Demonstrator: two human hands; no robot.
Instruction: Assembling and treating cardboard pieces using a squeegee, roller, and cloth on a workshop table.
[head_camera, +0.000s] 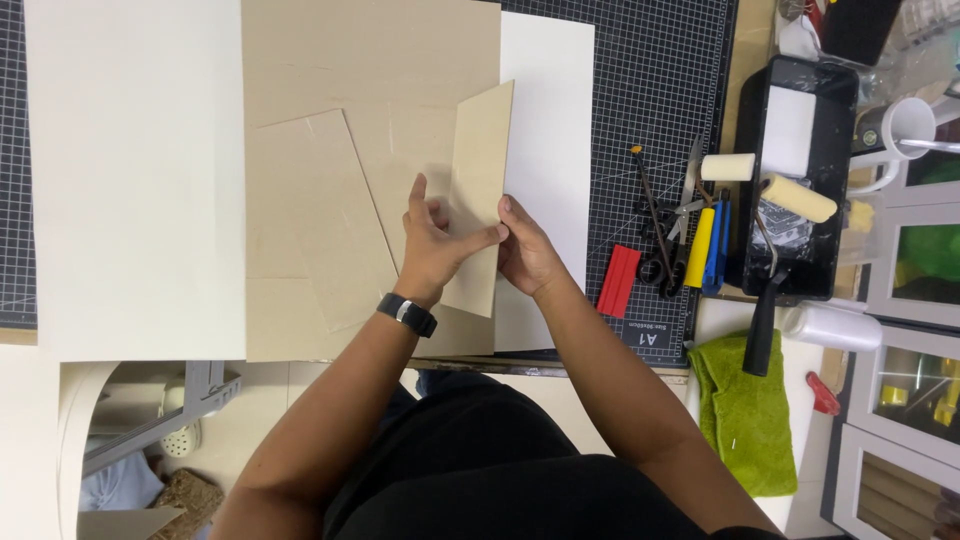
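Observation:
A narrow tan cardboard strip (482, 160) is held slightly tilted above larger cardboard sheets. My left hand (435, 245), with a black wristband, grips the strip's left side, thumb across its front. At the strip's right edge my right hand (525, 250) pinches it with the fingers behind. Beneath lie a big tan board (370, 60) and a loose slanted cardboard piece (320, 220). A white sheet (550, 120) shows to the right of the strip.
A large white board (135, 170) covers the left of the black cutting mat (655, 90). Scissors, a red scraper (619, 281), yellow and blue tools lie at the mat's right. A black paint tray (800, 175) with foam rollers, a green cloth (745, 405) and a mug sit further right.

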